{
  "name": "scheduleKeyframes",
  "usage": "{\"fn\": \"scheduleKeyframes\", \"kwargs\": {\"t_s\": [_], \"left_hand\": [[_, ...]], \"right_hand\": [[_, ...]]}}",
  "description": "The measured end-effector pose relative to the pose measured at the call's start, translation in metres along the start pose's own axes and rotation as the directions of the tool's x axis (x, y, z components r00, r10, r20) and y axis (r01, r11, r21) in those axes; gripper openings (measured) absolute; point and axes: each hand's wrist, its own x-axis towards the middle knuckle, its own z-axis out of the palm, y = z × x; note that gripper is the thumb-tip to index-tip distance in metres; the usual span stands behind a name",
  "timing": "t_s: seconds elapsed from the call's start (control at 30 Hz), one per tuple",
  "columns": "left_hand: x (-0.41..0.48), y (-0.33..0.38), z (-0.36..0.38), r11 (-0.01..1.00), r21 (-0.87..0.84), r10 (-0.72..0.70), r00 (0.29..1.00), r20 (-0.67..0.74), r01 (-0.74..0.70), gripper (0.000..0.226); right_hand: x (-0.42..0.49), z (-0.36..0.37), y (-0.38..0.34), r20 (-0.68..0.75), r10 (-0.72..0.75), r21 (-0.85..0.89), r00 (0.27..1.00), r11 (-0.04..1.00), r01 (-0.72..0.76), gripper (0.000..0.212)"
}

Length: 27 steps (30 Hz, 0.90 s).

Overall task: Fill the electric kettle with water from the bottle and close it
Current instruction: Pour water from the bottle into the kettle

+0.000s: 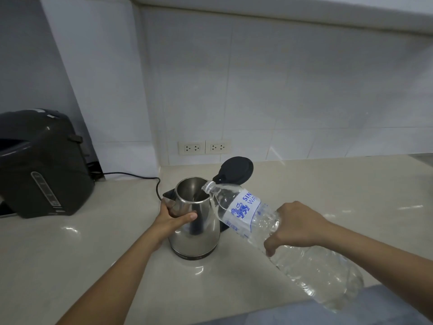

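Main risk, judged from the present position: the bottle is large, soft-walled and carried at a steep tilt by the right hand alone, gripped from above around its middle with the fingers curled over its top and near side. A squeeze on those thin walls, or a glugging surge of air, could throw water past the opening and onto the table. The bottle mouth sits at the right edge of the kettle rim, not centred over it, so little margin exists on that side; whether it touches the rim cannot be told. Spilled water would run toward the kettle base, and a black cord lies on the table just behind it. A second risk is overfilling, since no level mark is visible from here and the inside shows only bare metal. The kettle stands upright on the table, near the wall sockets, a shiny steel body widening toward the bottom with a dark spout at the left. The left hand is closed around its upper body below the spout, thumb across the front, steadying it. Its black lid stands hinged open behind the bottle neck, close enough that the bottle could knock it. No stream of water can be made out.
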Motion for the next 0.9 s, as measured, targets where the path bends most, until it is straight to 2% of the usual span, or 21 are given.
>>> {"fn": "scheduleKeyframes", "kwargs": {"t_s": [0.33, 0.47, 0.6, 0.73, 0.9], "left_hand": [[-0.001, 0.001, -0.002, 1.0, 0.011, -0.014, 1.0, 0.017, 0.014, 0.134], [-0.002, 0.003, -0.001, 1.0, 0.014, -0.016, 1.0, 0.018, 0.016, 0.125], [-0.002, 0.003, -0.002, 0.999, 0.023, -0.023, 1.0, 0.019, 0.023, 0.131], [-0.004, 0.004, -0.001, 1.0, 0.021, -0.015, 1.0, 0.022, 0.015, 0.128], [-0.005, 0.006, 0.001, 1.0, -0.001, -0.003, 1.0, 0.026, 0.003, 0.127]], "right_hand": [[-0.003, -0.016, 0.001, -0.012, -0.021, -0.029, 1.0, 0.999, 0.02, 0.056], [-0.004, -0.024, 0.001, -0.017, -0.029, -0.053, 0.999, 0.998, 0.028, 0.058], [-0.007, -0.03, 0.001, -0.013, -0.031, -0.053, 0.999, 0.998, 0.03, 0.055], [-0.008, -0.034, 0.002, -0.012, -0.027, -0.059, 1.0, 0.998, 0.026, 0.064], [-0.01, -0.038, -0.001, -0.019, -0.023, -0.068, 1.0, 0.997, 0.022, 0.057]]}}
